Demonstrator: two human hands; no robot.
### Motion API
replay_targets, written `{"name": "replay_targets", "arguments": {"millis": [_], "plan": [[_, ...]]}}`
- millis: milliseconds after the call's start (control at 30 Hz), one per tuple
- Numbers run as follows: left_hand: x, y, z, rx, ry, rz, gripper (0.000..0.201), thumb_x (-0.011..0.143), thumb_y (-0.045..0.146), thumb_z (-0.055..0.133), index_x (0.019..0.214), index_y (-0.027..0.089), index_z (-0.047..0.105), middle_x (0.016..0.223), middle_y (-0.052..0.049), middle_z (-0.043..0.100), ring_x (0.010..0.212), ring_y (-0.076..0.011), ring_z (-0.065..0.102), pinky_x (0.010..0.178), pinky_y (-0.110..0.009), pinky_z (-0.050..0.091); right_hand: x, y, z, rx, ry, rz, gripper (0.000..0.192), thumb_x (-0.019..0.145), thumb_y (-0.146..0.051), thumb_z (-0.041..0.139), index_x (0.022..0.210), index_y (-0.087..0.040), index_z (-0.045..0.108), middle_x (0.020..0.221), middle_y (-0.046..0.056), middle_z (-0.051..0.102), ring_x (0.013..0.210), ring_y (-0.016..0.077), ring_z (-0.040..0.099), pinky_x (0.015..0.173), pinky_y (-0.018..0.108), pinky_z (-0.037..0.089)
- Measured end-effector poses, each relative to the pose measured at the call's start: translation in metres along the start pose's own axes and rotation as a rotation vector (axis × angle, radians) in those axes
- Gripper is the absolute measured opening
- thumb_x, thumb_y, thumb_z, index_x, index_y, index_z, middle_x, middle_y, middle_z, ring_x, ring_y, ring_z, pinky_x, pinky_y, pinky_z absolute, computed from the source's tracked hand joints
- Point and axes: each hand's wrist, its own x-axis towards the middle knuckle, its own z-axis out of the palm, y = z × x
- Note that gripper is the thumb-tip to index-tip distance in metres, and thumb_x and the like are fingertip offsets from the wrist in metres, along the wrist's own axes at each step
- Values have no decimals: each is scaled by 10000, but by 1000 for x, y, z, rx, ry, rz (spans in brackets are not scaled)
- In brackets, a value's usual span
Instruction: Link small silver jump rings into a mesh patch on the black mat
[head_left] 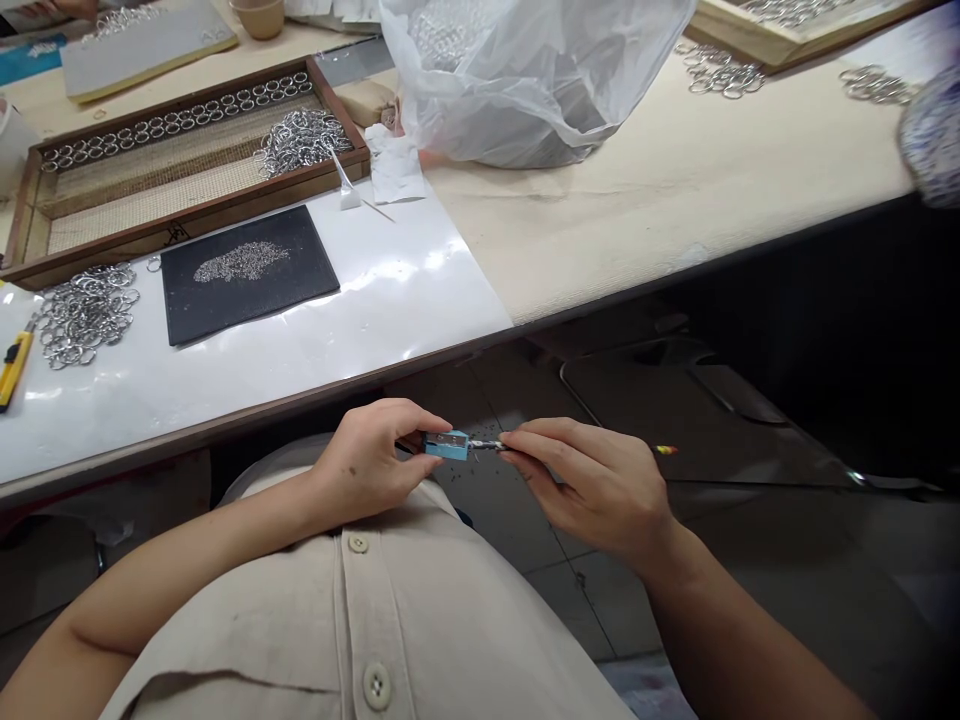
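Note:
Below the table edge, over my lap, my left hand (371, 460) pinches a small blue sharpener (447, 445). My right hand (592, 480) holds a thin pencil-like stick (487, 444) whose tip sits in the sharpener; its coloured far end (666, 450) pokes out past my knuckles. Both hands are close together, nearly touching at the sharpener.
On the table lie a black pad (247, 272) with tiny silver bits, a wooden tray (180, 160) lined with metal rings, loose ring piles (84, 312), a yellow cutter (13, 365), a white sheet (360, 300) and a clear plastic bag (525, 70). A dark floor lies under the table.

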Motion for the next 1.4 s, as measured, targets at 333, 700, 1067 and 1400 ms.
{"name": "replay_targets", "arguments": {"millis": [333, 700, 1067, 1400], "plan": [[0, 0, 0, 7, -10, 11, 208, 722, 76, 628, 911, 150, 677, 858, -49, 698, 767, -140, 649, 662, -234, 563, 1, 1, -1, -3, -59, 0, 120, 829, -107, 584, 939, -153, 596, 775, 65, 684, 652, 158, 625, 573, 266, 500], [0, -1, 1, 4, -3, 21, 210, 716, 65, 627, 900, 151, 678, 853, -48, 698, 761, -140, 645, 660, -237, 560, -1, 2, 1, -16, -100, 1, 124, 871, -119, 517, 956, -155, 600, 776, 66, 690, 652, 157, 630, 580, 260, 486], [0, -1, 2, 19, -2, 10, 209, 711, 72, 630, 895, 157, 682, 842, -43, 699, 747, -136, 645, 652, -230, 557, -6, 3, 4, 69, -94, 144, 131, 861, -202, 552, 991, -195, 534, 850, 59, 661, 666, 157, 644, 500, 238, 478], [0, -1, 2, 10, -16, 10, 196, 719, 77, 641, 898, 146, 684, 840, -50, 700, 744, -137, 645, 656, -230, 559, -4, 1, 5, 16, -33, 94, 84, 850, -125, 537, 825, -200, 565, 725, 22, 611, 562, 113, 586, 471, 211, 440]]}}
